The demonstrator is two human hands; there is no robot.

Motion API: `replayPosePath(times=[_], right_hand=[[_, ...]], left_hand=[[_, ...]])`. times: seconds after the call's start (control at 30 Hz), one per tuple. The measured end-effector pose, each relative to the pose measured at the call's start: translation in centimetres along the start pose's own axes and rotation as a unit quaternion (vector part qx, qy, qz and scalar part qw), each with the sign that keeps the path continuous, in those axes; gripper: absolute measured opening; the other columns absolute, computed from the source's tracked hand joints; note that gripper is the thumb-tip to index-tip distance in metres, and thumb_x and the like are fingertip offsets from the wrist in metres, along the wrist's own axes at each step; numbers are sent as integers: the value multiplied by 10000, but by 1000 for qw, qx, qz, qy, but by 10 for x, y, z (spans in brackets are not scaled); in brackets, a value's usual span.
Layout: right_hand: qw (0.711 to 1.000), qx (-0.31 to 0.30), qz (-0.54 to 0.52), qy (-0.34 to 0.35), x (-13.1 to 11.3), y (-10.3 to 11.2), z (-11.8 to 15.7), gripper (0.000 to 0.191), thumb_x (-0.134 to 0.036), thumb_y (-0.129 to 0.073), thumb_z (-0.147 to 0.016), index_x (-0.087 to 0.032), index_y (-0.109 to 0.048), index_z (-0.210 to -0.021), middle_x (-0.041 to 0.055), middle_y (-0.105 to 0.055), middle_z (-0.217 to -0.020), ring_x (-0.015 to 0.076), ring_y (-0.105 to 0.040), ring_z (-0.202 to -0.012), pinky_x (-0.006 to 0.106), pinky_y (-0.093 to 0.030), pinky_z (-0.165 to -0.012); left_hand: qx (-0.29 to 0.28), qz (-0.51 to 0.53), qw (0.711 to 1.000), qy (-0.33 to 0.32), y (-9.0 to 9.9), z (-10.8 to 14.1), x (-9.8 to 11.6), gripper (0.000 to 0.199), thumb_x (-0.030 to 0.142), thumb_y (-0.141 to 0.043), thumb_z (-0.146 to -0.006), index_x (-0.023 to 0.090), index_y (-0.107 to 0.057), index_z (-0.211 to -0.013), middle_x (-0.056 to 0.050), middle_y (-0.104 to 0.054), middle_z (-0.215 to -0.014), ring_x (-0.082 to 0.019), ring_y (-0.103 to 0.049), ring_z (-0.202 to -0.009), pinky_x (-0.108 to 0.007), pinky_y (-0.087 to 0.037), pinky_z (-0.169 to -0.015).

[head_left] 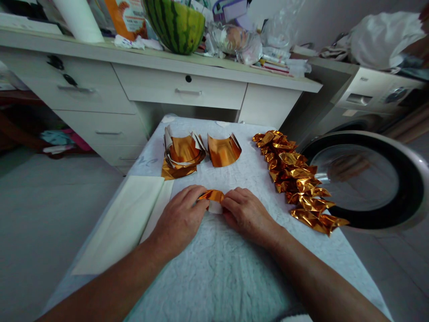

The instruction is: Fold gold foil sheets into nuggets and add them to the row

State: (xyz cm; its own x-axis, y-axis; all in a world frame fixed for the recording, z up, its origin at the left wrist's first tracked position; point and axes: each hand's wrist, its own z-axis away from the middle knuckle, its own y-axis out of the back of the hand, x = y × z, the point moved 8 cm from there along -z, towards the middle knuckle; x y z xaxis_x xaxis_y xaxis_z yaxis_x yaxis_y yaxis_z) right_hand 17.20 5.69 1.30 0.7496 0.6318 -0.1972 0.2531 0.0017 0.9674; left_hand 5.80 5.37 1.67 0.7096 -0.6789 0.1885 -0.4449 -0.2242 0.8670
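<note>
Between my two hands, low over the cloth-covered table, is a small piece of gold foil paper [214,195] with a white strip [215,207] showing at its near side. My left hand [184,214] pinches its left end, fingers curled. At the right end, the fingers of my right hand [246,214] are closed on it too. Just beyond my hands sit a stack of curved gold foil sheets [183,150] with white backs and one separate curled sheet [224,151]. A row of folded gold foil pieces [295,176] runs along the right side of the table.
Pale paper sheets [124,214] lie at the table's left. Behind stands a white desk [161,85] bearing a cut watermelon [177,27], a paper roll [78,20] and plastic bags. On the right, a washing machine's open round door [410,179] reaches close to the table edge.
</note>
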Motion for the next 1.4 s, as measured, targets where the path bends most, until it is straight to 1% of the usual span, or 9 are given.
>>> replayPosePath(times=[0.2,0.3,0.47,0.57,0.73,0.83,1.0,1.27,1.4], right_hand=[[1000,3,4,14,-1,0,-1,131,-116,-542,-910,-158,-632,-825,41,-622,-836,170,-496,-769,299,-365,-734],[1000,0,4,15,-2,0,-1,138,-100,-542,-902,-157,-638,-820,39,-618,-828,171,-489,-755,301,-363,-715],[1000,-5,-12,11,1,-2,0,156,-87,-533,-898,-155,-667,-939,53,-624,-878,182,-504,-801,306,-378,-741],[1000,-12,-21,10,3,-3,1,168,-108,-536,-912,-173,-691,-916,55,-630,-884,177,-513,-807,303,-383,-749],[998,-1,-64,16,7,-2,3,189,-140,-517,-945,-197,-696,-925,48,-647,-854,171,-528,-804,294,-396,-751],[994,16,-107,-16,13,0,3,185,-72,-532,-898,-170,-671,-972,55,-653,-870,170,-546,-824,287,-418,-770],[986,10,-159,-47,19,-2,3,197,-1,-564,-781,-159,-651,-859,44,-632,-856,173,-543,-848,281,-422,-774],[986,-1,-165,-24,18,-3,3,195,-18,-516,-819,-160,-638,-873,43,-612,-856,170,-530,-852,294,-411,-803],[984,-10,-166,-57,20,-5,2,170,-29,-533,-823,-155,-638,-866,43,-611,-857,169,-528,-842,297,-406,-798]], left_hand=[[-6,-7,999,-52,1,2,11,118,114,-531,-910,144,-634,-862,-83,-665,-1001,-235,-616,-939,-420,-551,-845],[-29,-8,997,-76,-3,5,15,103,121,-543,-910,140,-628,-855,-74,-671,-962,-236,-618,-927,-424,-545,-842],[-56,-2,994,-91,-9,8,18,126,125,-503,-931,139,-614,-873,-80,-669,-948,-231,-617,-937,-420,-536,-851],[-60,1,994,-91,-9,9,18,144,111,-471,-935,145,-596,-874,-77,-662,-926,-224,-618,-897,-415,-537,-820],[-76,29,995,-49,-10,9,11,164,120,-464,-934,169,-550,-802,-29,-617,-773,-195,-596,-742,-381,-530,-716],[-73,48,996,-15,-11,8,5,126,100,-477,-918,172,-572,-878,-32,-632,-814,-199,-603,-776,-374,-529,-734],[-95,60,994,17,-15,6,2,145,88,-539,-878,176,-612,-968,-42,-642,-916,-215,-592,-869,-386,-517,-795],[-115,18,993,19,-18,8,0,112,135,-548,-904,168,-650,-872,-31,-599,-812,-212,-560,-799,-368,-494,-719],[-123,8,992,38,-22,7,-4,172,153,-487,-942,172,-645,-877,-33,-589,-814,-209,-549,-807,-369,-483,-739]])
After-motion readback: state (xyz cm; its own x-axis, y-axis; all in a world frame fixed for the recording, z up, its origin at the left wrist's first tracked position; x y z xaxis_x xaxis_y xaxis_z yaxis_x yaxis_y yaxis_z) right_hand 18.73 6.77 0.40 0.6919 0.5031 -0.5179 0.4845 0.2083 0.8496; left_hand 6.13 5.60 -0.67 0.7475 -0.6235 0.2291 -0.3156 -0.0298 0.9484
